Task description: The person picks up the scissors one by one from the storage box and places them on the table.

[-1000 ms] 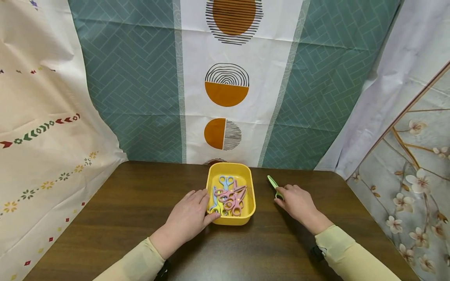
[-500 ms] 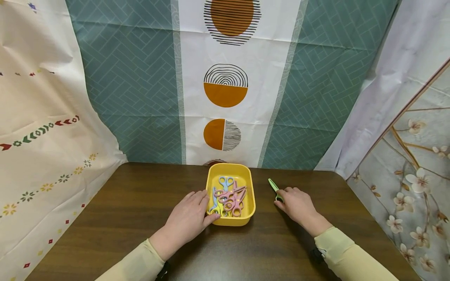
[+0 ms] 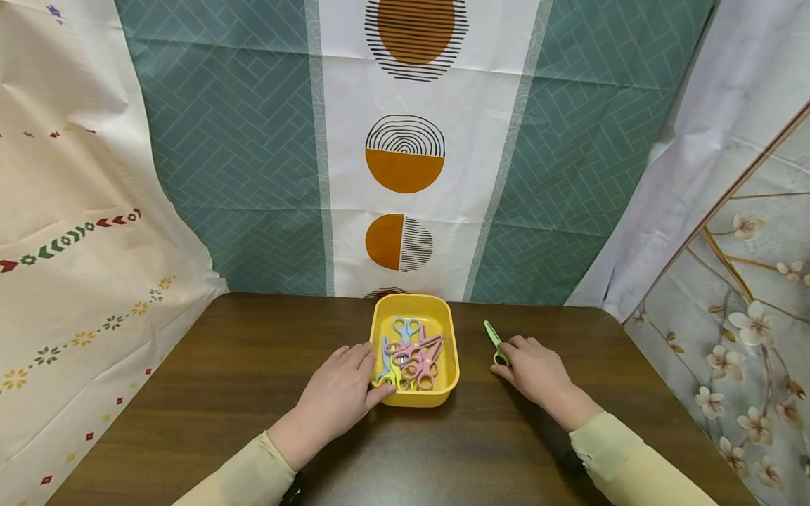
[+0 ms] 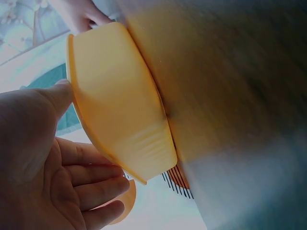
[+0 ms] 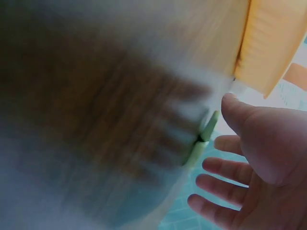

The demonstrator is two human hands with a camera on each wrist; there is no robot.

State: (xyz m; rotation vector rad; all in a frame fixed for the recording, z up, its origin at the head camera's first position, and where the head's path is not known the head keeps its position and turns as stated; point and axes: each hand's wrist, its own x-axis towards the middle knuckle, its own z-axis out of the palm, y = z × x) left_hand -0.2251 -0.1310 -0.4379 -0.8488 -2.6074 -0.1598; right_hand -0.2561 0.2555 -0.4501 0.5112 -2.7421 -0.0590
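A yellow plastic tray [image 3: 418, 399] stands on the brown table, with several children's scissors inside: blue scissors [image 3: 406, 329], pink scissors [image 3: 419, 346] and yellow scissors [image 3: 397, 374]. My left hand [image 3: 335, 390] rests at its near left corner, thumb over the near rim and fingers along the left rim, relaxed. To the right of the tray, light green scissors [image 3: 492, 334] lie on the table. My right hand [image 3: 536, 369] is beside them, partly covering the handle end. In the right wrist view its fingers are spread, apart from the green scissors [image 5: 195, 152].
The brown table [image 3: 253, 393] ends at the back against a hanging cloth [image 3: 266, 246] with teal and white panels. A cream cloth [image 3: 95, 295] hangs at the left and a floral cloth [image 3: 747, 351] at the right.
The green scissors have shifted slightly toward me, and more of the handle loop shows beside my right thumb. My left hand and the tray have stayed in place.
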